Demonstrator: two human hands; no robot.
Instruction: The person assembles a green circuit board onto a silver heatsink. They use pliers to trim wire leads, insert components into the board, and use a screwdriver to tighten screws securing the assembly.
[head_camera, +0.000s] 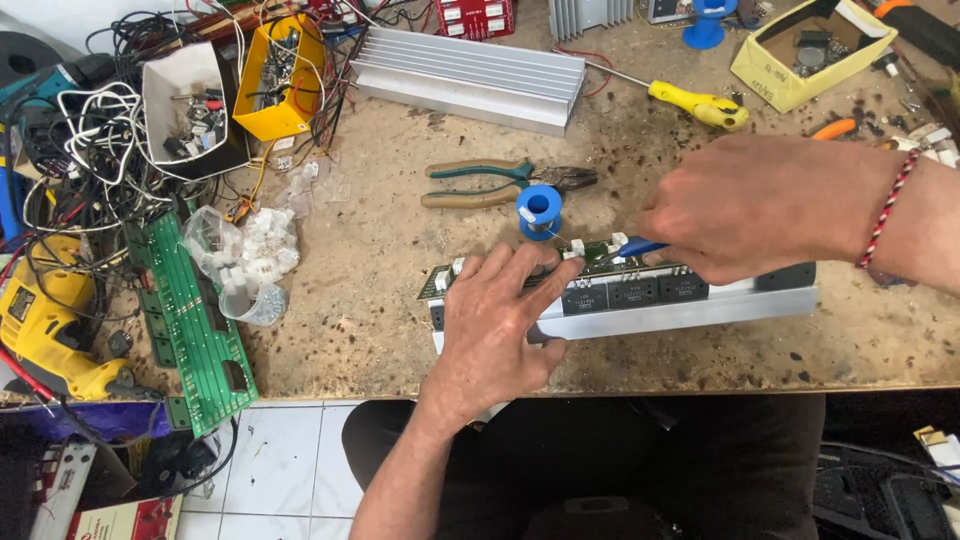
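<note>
Two hands work: your left hand (497, 325) presses spread fingers on the circuit board (600, 285); your right hand (755, 210) pinches a blue-handled tool (632, 248).

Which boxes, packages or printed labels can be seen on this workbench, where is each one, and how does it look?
Yellow cardboard box: top right, open, small dark parts inside.
Yellow bin: top left, open, filled with small parts.
White box: left of the yellow bin, open, holding parts.
Clear plastic bag: left of centre, crumpled, white pieces inside.
Red and white printed package: bottom left, on the floor.
No screens or signs show.
</note>
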